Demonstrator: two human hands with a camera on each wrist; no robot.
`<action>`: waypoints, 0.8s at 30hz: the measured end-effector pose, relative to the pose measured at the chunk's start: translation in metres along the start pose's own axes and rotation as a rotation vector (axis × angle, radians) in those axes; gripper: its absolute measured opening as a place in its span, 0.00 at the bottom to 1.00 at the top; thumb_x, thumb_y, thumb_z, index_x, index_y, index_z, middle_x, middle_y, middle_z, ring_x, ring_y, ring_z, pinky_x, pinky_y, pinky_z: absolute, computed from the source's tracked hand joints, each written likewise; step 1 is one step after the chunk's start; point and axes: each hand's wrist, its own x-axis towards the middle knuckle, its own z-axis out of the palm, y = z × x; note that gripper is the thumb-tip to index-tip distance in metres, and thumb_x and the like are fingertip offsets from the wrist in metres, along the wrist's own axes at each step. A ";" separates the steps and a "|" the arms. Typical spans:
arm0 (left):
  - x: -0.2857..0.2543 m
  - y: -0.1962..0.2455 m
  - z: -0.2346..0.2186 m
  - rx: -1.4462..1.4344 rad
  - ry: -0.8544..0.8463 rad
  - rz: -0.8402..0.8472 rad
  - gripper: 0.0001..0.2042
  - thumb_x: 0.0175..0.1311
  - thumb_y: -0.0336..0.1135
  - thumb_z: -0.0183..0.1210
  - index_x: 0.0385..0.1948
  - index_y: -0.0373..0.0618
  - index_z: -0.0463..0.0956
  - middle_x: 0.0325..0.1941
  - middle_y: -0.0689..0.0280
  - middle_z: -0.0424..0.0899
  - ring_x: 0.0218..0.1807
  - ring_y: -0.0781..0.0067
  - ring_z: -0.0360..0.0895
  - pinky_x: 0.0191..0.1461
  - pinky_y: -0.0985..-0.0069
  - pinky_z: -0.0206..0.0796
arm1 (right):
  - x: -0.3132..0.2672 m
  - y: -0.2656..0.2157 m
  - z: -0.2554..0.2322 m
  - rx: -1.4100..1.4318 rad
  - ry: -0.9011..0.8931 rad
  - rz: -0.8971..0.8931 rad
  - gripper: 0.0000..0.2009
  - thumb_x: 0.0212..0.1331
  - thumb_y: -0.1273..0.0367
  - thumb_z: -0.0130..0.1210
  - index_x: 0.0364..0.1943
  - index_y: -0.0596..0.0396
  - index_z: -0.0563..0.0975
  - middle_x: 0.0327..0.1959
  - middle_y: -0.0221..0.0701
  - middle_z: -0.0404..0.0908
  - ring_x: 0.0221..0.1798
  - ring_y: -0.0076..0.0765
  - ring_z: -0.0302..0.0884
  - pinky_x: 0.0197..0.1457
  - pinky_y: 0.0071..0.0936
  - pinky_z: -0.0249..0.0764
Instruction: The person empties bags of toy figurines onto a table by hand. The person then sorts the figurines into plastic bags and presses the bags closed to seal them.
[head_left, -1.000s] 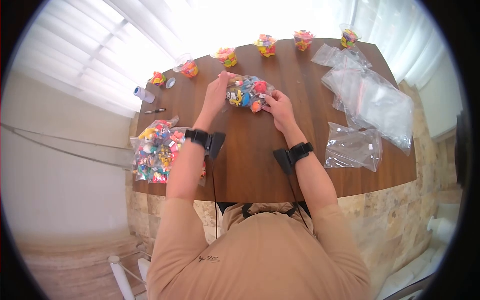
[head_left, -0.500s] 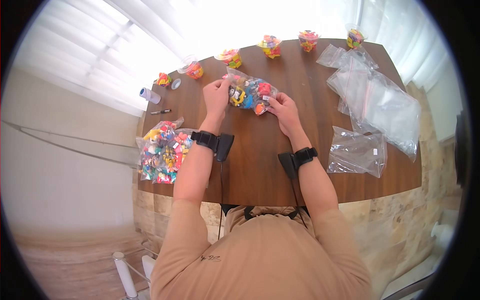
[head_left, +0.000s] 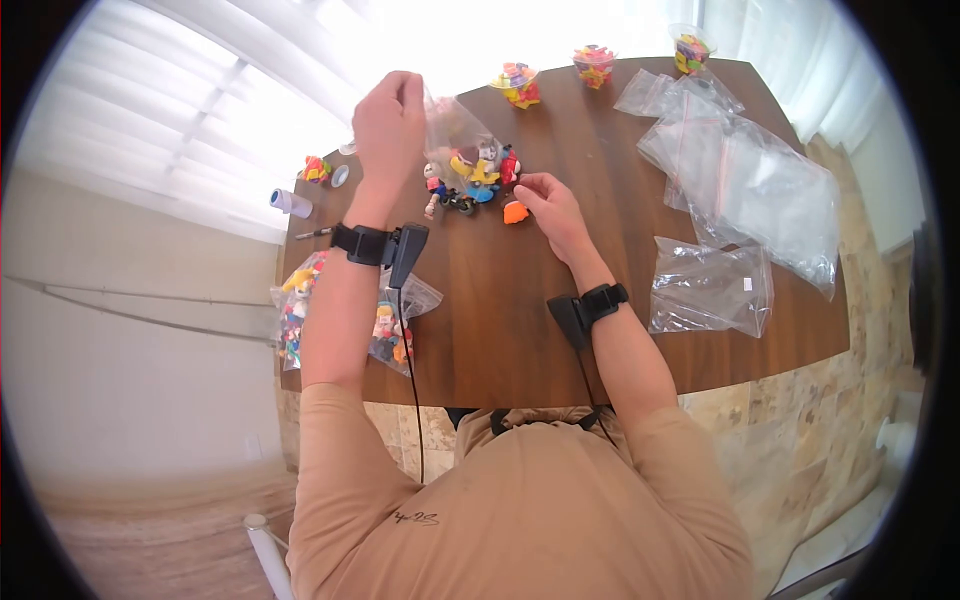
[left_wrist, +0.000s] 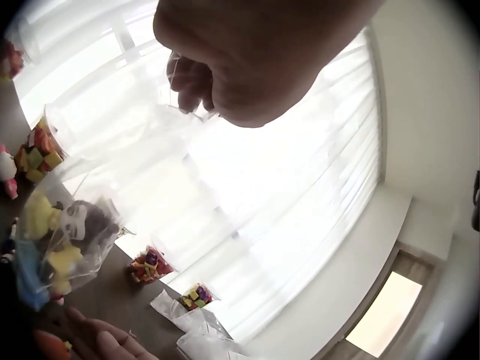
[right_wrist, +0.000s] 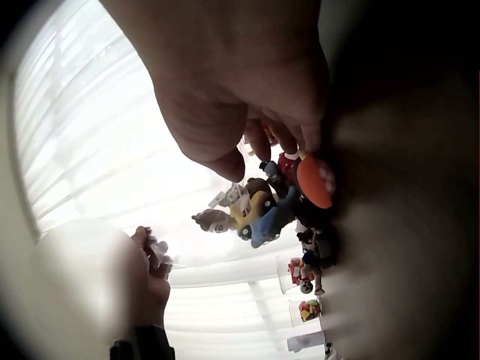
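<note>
My left hand (head_left: 390,125) is raised over the far left of the table and pinches one end of a clear plastic bag (head_left: 452,122). Below it, small toy figures (head_left: 476,172) in yellow, blue, red and black lie in a heap, some beneath the bag's clear film, others on the bare wood. The right hand (head_left: 556,214) rests low at the heap's right side, fingertips right by a red figure (head_left: 510,165) and an orange toy (head_left: 515,212). In the right wrist view its fingers hang loosely curved over the figures (right_wrist: 259,214), with nothing gripped.
Clear cups of colourful pieces (head_left: 518,88) line the far edge of the wooden table (head_left: 520,320). Flat plastic bags (head_left: 770,190) lie at the right, a single one (head_left: 710,290) nearer. Bagged toys (head_left: 300,285) sit near left, below a pen (head_left: 314,233) and white cylinder (head_left: 290,203).
My left hand has lifted the bag's end up and to the left, and figures have come out onto the table. The right hand has let go of the bag and stays close by.
</note>
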 end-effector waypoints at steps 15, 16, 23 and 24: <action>-0.006 0.005 -0.079 -0.223 0.167 -0.147 0.11 0.71 0.35 0.55 0.39 0.35 0.79 0.29 0.66 0.83 0.25 0.81 0.76 0.27 0.82 0.65 | -0.004 -0.005 0.001 -0.237 0.137 -0.100 0.18 0.62 0.73 0.53 0.55 0.66 0.72 0.51 0.38 0.80 0.53 0.30 0.80 0.56 0.30 0.75; -0.017 -0.006 -0.079 -0.334 0.149 -0.238 0.10 0.72 0.35 0.55 0.40 0.36 0.78 0.32 0.65 0.84 0.28 0.80 0.79 0.27 0.82 0.65 | -0.004 -0.006 0.003 -0.241 0.132 -0.100 0.18 0.62 0.73 0.53 0.55 0.66 0.72 0.51 0.38 0.80 0.53 0.30 0.80 0.56 0.30 0.75; -0.105 -0.027 -0.052 -0.927 0.241 -0.555 0.05 0.71 0.32 0.57 0.41 0.41 0.76 0.37 0.66 0.85 0.31 0.84 0.79 0.27 0.86 0.64 | -0.025 -0.038 0.025 0.255 -0.075 0.011 0.23 0.67 0.63 0.58 0.59 0.63 0.69 0.53 0.37 0.79 0.47 0.27 0.81 0.50 0.27 0.77; -0.111 -0.016 -0.051 -0.964 0.247 -0.557 0.05 0.71 0.31 0.57 0.41 0.40 0.76 0.37 0.66 0.85 0.31 0.85 0.78 0.27 0.86 0.65 | -0.030 -0.043 0.027 0.426 -0.234 0.082 0.25 0.68 0.62 0.58 0.62 0.61 0.67 0.56 0.39 0.78 0.51 0.29 0.80 0.51 0.28 0.77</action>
